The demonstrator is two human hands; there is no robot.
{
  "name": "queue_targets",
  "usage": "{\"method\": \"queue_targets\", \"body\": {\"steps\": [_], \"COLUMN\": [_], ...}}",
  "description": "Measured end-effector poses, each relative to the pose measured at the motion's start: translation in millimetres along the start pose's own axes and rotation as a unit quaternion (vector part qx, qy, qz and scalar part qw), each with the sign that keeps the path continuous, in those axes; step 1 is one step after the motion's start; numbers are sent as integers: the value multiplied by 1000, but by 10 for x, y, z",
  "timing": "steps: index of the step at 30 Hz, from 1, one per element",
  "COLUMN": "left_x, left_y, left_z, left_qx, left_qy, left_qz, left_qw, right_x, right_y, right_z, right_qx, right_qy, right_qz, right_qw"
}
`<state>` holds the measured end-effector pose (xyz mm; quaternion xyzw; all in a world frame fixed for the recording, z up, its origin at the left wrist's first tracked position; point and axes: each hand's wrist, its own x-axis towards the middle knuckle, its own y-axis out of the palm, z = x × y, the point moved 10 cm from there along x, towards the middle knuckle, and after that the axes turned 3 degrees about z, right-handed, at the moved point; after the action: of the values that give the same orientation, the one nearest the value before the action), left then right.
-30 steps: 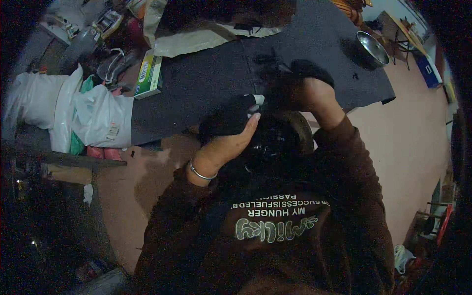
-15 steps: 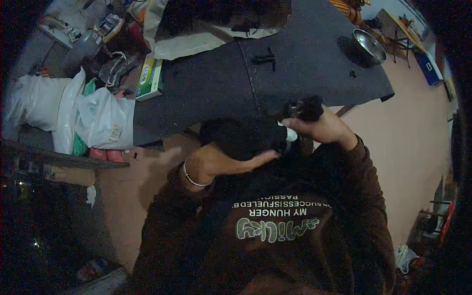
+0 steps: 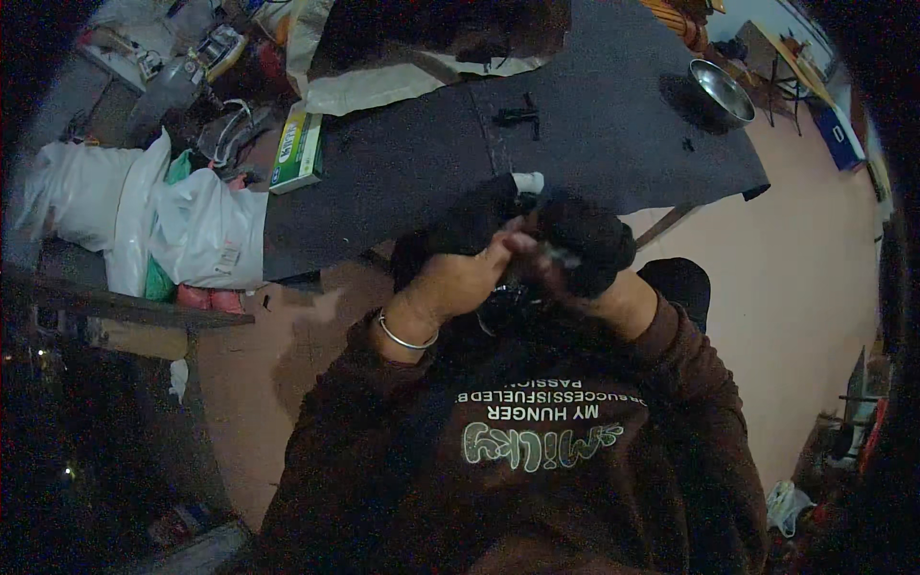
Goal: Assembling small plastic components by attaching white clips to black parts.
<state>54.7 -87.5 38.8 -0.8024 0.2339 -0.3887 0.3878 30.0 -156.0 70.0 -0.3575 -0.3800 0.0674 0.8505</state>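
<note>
Above my lap, just short of the table's near edge, my two hands meet around black, soft-looking bundles whose kind I cannot make out. My left hand [image 3: 468,278], with a bracelet at the wrist, is closed at the lower side of one dark bundle [image 3: 470,228]. A small white piece [image 3: 527,181] shows at its far end. Another black bundle [image 3: 586,247] is gripped by my right hand [image 3: 623,305], which it partly covers. The fingers of both hands come together in the middle and are blurred. Something dark and shiny [image 3: 506,305] hangs beneath them.
On the grey-covered table [image 3: 402,163] lie a small black tool-like object [image 3: 517,116], a green-and-white box [image 3: 297,153] and a metal bowl [image 3: 721,93]. A dark fibrous mass [image 3: 431,34] rests on brown paper [image 3: 383,88] at the back. White plastic bags [image 3: 211,225] stand at left.
My hands have come closer together. The left hand has risen and moved toward the table; the right has dropped slightly inward. The white piece has moved up and left, to the table edge.
</note>
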Motion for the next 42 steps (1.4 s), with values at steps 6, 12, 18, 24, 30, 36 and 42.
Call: {"method": "queue_targets", "body": {"steps": [6, 12, 18, 24, 30, 36, 42], "left_x": [-27, -16, 92, 80, 126, 60, -21], "left_y": [-50, -352, -325, -327, -469, -373, -251], "left_z": [-138, -282, -158, -361, -145, 68, 39], "left_qx": [-119, 35, -99, 29, -94, -121, 7], "left_qy": [6, 94, -22, 52, -36, -5, 20], "left_qz": [-14, -126, -82, -92, -120, -107, -117], "left_qw": [993, 987, 992, 994, 988, 987, 993], "right_x": [25, -4, -62, -139, -98, -153, -158], "right_y": [-105, -23, 238, 358, 239, 159, 93], "right_z": [-279, -367, -402, -561, -475, -575, -565], "right_qx": [44, 197, 152, 205, 316, 193, 156], "right_qy": [199, 227, 243, 288, 302, 221, 219], "right_qz": [-28, 3, 165, 105, 73, 63, 64], "right_qw": [979, 954, 944, 930, 896, 954, 961]}}
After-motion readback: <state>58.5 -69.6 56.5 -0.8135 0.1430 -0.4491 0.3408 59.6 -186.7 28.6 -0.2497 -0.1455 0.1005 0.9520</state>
